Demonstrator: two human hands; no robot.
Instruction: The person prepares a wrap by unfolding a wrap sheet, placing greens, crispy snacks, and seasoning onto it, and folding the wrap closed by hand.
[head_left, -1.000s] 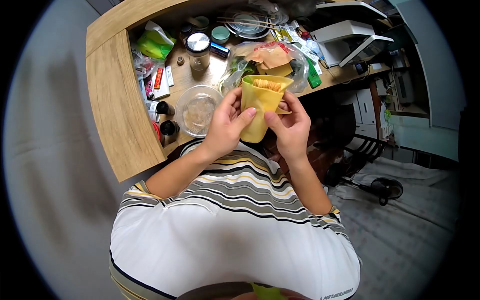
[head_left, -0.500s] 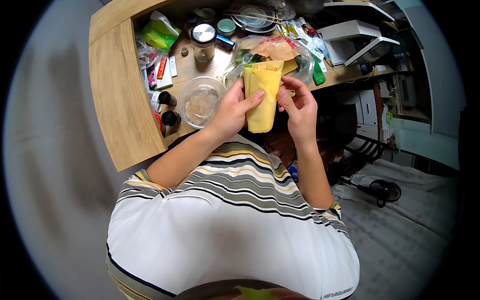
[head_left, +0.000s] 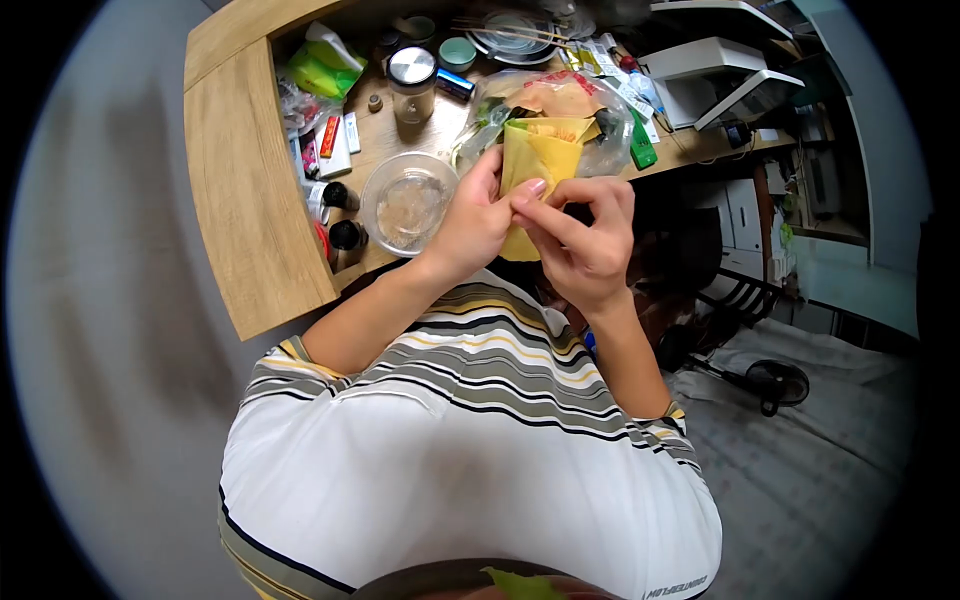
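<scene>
A yellow sheet folded into a tapering wrap stands upright in front of my chest, its wide end at the top. Something orange-brown shows at its upper opening. My left hand is closed around its left side, thumb pressed on the front. My right hand pinches at the front of the wrap, fingertips meeting my left thumb; they cover the middle of the sheet. Just behind lies a clear plastic bag with tan sheets and something green in it. A clear round plastic bowl is left of my left hand.
On the wooden desk stand a silver-lidded jar, a small green bowl, dark-capped bottles and a green packet. Chopsticks lie across plates at the back. A black fan is at lower right.
My right hand has moved left from the wrap's right edge to its front, beside my left thumb. The wrap has shifted slightly to the right, and the view has moved a little.
</scene>
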